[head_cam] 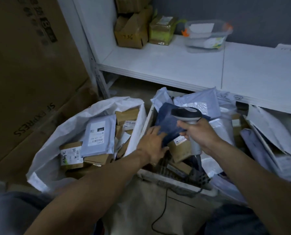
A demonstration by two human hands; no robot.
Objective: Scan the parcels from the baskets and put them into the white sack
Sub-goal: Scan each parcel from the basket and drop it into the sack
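A dark blue soft parcel (168, 122) lies tilted in the white basket (158, 177), among pale mailer bags and small cardboard boxes. My left hand (154, 144) grips its lower left edge, fingers on top and thumb under it. My right hand (198, 132) holds a grey handheld barcode scanner (186, 114) by its handle, the scanner head right above the blue parcel. Left of the basket stands the open white sack (60, 133), holding a grey mailer (99, 134) with a white label and several labelled cardboard boxes.
A white shelf (183, 65) runs behind the basket, with cardboard boxes (132, 33) and a clear plastic tub (207, 36) on it. Tall brown cartons (31, 82) rise at the left. More pale bags (268, 141) pile at the right. The scanner's black cable (165, 209) hangs over the basket's front.
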